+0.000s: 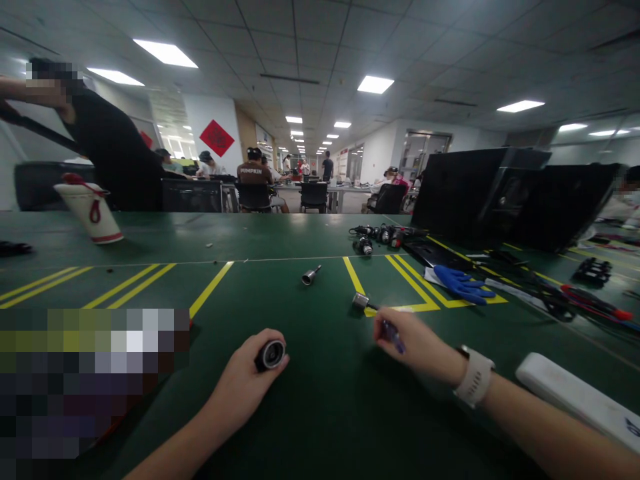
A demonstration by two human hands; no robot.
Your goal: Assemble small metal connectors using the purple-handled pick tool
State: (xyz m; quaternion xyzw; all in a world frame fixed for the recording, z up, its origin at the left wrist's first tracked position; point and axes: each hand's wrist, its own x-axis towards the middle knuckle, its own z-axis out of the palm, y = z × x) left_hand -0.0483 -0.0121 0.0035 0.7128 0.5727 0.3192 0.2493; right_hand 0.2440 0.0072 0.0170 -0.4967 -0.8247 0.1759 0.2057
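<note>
My left hand [250, 377] is closed around a short black cylinder [273, 355] whose round, ringed end faces me. Across from it, my right hand [413, 343] grips a tool with a purple handle [393, 335]. A metal socket-like head [361, 301] on a dark shaft shows just beyond the right fingertips. That head lines up with the purple handle, but the fingers hide whether they are joined. Between the hands and farther off, a similar metal socket bit [311, 275] lies on the green table [320, 413].
Blue gloves [463, 283], cables [555, 303] and black-and-silver parts [367, 245] lie to the right. A white case [580, 393] sits beside my right forearm. Black monitors [460, 193] stand at back right. A white cup [91, 213] leans at left; a person stands behind it.
</note>
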